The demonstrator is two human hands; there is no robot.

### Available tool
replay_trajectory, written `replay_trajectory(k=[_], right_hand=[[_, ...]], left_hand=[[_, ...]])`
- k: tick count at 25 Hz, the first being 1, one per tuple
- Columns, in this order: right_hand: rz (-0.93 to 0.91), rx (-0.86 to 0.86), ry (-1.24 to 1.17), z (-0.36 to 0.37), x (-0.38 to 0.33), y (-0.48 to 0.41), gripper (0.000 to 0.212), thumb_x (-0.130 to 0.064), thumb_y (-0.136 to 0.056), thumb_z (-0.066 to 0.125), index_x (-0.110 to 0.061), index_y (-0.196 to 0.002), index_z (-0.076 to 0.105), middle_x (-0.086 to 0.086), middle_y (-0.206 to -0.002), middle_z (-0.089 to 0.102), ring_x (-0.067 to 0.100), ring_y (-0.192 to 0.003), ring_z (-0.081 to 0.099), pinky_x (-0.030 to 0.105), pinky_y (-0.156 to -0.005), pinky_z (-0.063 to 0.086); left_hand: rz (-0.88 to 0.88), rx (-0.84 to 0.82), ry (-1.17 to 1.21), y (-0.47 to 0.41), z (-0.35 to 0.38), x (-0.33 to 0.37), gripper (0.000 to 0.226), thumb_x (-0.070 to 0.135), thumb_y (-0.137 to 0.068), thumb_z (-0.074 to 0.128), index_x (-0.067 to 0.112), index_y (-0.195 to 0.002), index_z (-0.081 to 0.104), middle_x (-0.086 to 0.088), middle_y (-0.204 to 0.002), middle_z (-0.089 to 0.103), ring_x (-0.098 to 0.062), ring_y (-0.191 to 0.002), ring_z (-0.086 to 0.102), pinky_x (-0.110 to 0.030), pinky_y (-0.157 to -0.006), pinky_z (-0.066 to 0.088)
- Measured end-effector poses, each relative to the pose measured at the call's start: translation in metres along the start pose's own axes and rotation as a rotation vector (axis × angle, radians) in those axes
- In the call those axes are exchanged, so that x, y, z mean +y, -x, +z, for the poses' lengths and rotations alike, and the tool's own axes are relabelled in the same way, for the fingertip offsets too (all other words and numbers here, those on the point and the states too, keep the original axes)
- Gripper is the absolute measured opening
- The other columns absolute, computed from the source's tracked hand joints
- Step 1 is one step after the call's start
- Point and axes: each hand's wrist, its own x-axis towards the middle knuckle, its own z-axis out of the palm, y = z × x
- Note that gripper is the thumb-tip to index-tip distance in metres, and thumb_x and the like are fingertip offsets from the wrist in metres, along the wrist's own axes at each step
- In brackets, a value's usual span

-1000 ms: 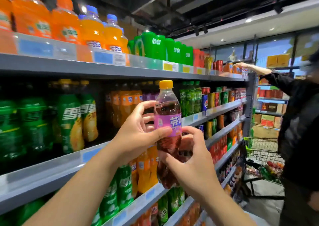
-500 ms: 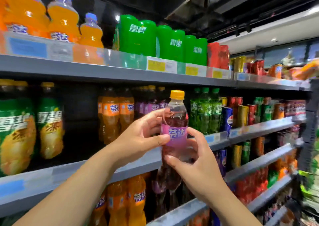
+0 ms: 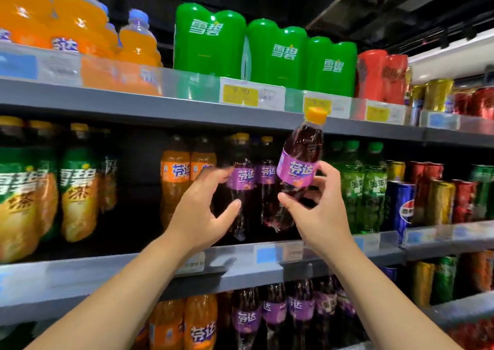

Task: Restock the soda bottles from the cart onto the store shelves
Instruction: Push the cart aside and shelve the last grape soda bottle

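A grape soda bottle (image 3: 298,162) with a purple label and an orange cap leans to the right in front of the middle shelf (image 3: 240,258). My right hand (image 3: 318,210) grips its lower half, thumb on the front and fingers behind. My left hand (image 3: 203,213) is off the bottle, fingers spread and blurred, reaching at the purple-label grape bottles (image 3: 244,186) that stand in the middle shelf's row. It touches none of them that I can tell. The cart is out of view.
Orange soda bottles (image 3: 175,178) stand left of the grape row and green bottles (image 3: 374,186) and cans (image 3: 438,202) to its right. The top shelf (image 3: 187,109) carries orange bottles and green multipacks (image 3: 208,42). Below, a lower shelf holds more orange and grape bottles (image 3: 275,317).
My left hand has let go of the bottle and moved left toward the shelved grape bottles. My right hand has lifted the bottle up and right, tilting it. The view has swung closer to the shelf.
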Motion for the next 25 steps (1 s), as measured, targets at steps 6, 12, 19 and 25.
replay_trajectory(k=[6,12,19,25], right_hand=[[0.086,-0.112,0.025,0.018,0.035,0.004,0.072,-0.020,-0.079,0.087,-0.036,-0.131,0.039,-0.024,-0.107,0.063,-0.016,-0.100,0.058,-0.001,-0.078,0.042],[0.237,-0.193,0.080,0.018,0.054,-0.019,0.065,-0.033,-0.080,0.085,-0.040,-0.124,0.038,-0.017,-0.099,0.064,0.001,-0.089,0.065,0.013,-0.068,0.045],[0.314,-0.368,0.161,0.020,0.077,-0.043,0.078,-0.027,-0.078,0.088,-0.030,-0.138,0.039,-0.008,-0.104,0.068,0.016,-0.100,0.069,0.038,-0.092,0.056],[0.325,-0.318,0.177,0.023,0.080,-0.037,0.082,-0.027,-0.073,0.092,-0.030,-0.141,0.046,-0.015,-0.103,0.064,0.018,-0.103,0.067,0.043,-0.093,0.056]], left_hand=[[-0.011,-0.095,-0.128,0.001,0.003,0.000,0.062,0.038,-0.088,0.070,0.024,-0.144,0.047,0.007,-0.138,0.055,-0.005,-0.125,0.051,-0.001,-0.097,0.031],[-0.235,-0.146,-0.040,-0.008,0.009,-0.007,0.080,0.041,-0.085,0.076,0.041,-0.151,0.030,0.016,-0.154,0.031,0.000,-0.138,0.034,-0.012,-0.106,0.030],[-0.293,-0.183,0.046,-0.006,0.014,-0.009,0.069,0.025,-0.081,0.083,0.059,-0.115,0.033,0.019,-0.137,0.039,0.006,-0.113,0.053,-0.015,-0.091,0.050],[-0.325,-0.292,0.011,-0.006,0.014,-0.012,0.062,0.024,-0.083,0.081,0.056,-0.113,0.037,0.019,-0.140,0.033,0.007,-0.105,0.057,-0.016,-0.079,0.058]])
